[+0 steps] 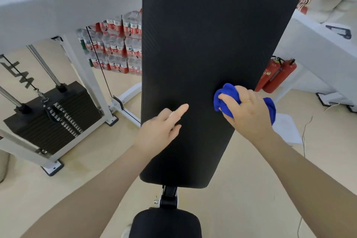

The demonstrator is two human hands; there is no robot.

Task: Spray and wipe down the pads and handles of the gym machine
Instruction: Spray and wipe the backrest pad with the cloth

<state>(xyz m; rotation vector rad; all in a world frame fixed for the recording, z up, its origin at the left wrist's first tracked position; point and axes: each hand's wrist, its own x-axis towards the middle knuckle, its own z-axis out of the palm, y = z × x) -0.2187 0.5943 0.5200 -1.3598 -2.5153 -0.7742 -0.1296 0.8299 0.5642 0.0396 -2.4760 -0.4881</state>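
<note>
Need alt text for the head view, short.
A right hand grips a bunched blue cloth against a long black bench pad, while the left hand rests open on the pad. A weight stack stands left, red fire extinguishers right.

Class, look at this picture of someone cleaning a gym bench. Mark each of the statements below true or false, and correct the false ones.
1. The right hand holds a blue cloth against the long black pad. True.
2. The left hand grips a spray bottle. False: it holds nothing, fingers extended over the pad.
3. Red fire extinguishers stand on the floor to the right of the pad. True.
4. The weight stack is to the right of the pad. False: it is to the left.
</note>
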